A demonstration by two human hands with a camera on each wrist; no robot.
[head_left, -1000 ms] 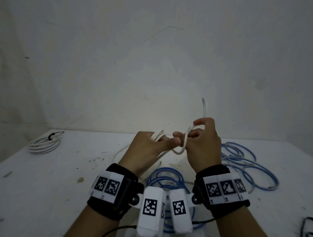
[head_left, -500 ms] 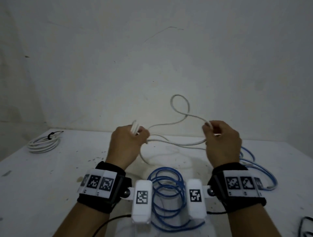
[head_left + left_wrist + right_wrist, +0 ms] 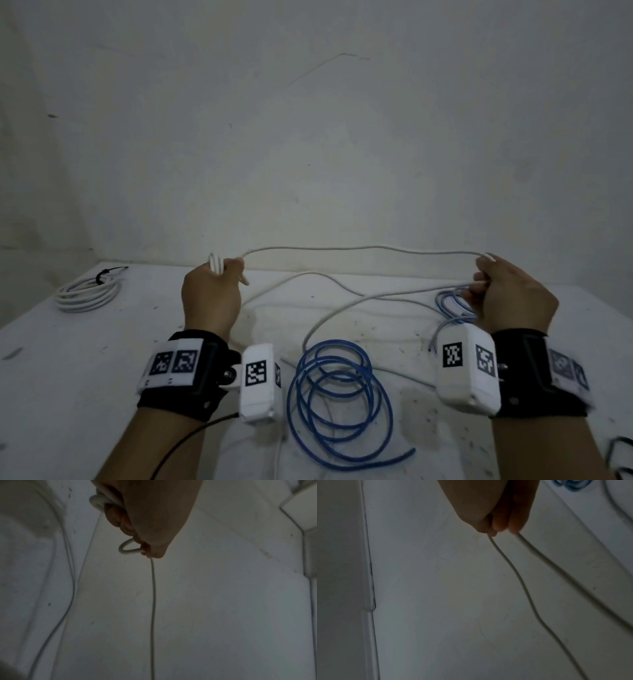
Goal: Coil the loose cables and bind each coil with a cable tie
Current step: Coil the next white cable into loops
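Observation:
A white cable (image 3: 359, 247) stretches in the air between my two hands above the white table (image 3: 68, 359). My left hand (image 3: 214, 291) grips a small bunch of its loops in a fist, and those loops (image 3: 98, 502) stick out past the curled fingers. My right hand (image 3: 503, 294) pinches the cable far to the right, where two strands (image 3: 513, 568) leave the fingertips. The lower strand (image 3: 342, 308) sags down to the table. A loose blue cable (image 3: 334, 394) lies in rough rings between my wrists.
A white coil bound with a black tie (image 3: 89, 291) lies at the table's back left. More blue cable loops (image 3: 454, 301) sit behind my right hand. A dark cable (image 3: 620, 452) shows at the right edge. The wall stands close behind the table.
My hands have moved far apart, the right one sweeping right. The loop that stood up between them has been drawn out into a long, nearly straight span.

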